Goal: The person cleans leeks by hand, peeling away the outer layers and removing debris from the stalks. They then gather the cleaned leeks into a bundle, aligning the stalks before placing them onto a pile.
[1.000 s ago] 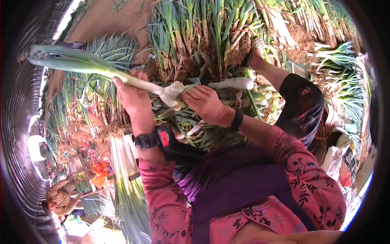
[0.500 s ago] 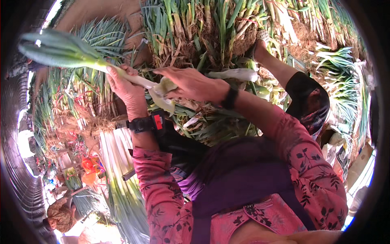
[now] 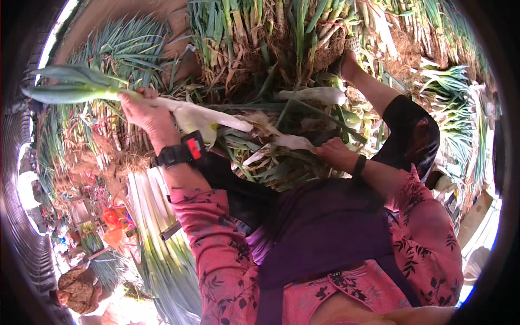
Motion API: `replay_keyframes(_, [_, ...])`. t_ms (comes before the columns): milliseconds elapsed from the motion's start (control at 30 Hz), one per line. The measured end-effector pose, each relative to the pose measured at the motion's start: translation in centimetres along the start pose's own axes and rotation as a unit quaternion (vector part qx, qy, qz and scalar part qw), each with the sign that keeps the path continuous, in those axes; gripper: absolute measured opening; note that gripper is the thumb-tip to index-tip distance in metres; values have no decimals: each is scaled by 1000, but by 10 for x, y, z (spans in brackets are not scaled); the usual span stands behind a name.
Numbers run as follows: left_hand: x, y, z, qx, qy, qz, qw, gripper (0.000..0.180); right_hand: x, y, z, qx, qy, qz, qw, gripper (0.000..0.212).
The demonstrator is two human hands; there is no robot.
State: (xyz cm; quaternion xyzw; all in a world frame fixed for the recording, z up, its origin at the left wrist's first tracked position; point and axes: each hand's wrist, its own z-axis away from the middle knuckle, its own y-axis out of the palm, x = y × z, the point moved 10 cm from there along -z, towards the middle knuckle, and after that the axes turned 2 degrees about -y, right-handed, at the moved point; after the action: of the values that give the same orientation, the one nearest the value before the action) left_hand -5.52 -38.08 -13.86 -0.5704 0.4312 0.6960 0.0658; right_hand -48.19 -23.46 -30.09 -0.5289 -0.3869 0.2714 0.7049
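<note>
My left hand [image 3: 145, 111] is wrapped round a large green onion [image 3: 225, 117], where its white stalk meets the green leaves. The leaves point left and the root end points right. A loose pale outer layer [image 3: 196, 120] hangs from the stalk close to my hand. Lower and to the right, my right hand [image 3: 337, 154] has its fingers closed on a strip of whitish peel [image 3: 295, 142], which stretches toward the onion's root end. Whether the strip is still joined there I cannot tell. Beneath both hands lies a heap of stripped leaves and peel [image 3: 276, 168].
Upright bundles of unpeeled green onions [image 3: 254, 38] stand along the far side. Long peeled white ones [image 3: 157, 216] lie at my lower left, and more [image 3: 452, 119] at the right. Orange plastic bags [image 3: 115, 225] and another person [image 3: 80, 290] are at the left.
My right hand has moved away from the stalk, down and to the right, drawing out a strip of peel. My left hand has shifted slightly left with the green onion.
</note>
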Motion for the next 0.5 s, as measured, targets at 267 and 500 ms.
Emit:
replay_keyframes(267, [22,26,34,136,-72,31,988,60,1,-165,-125,-234,-90,-297,921,37])
replay_keyframes(500, [45,70,77,209,-136,61,967,63,58,-162,-202,-197,-227,-372,878,50])
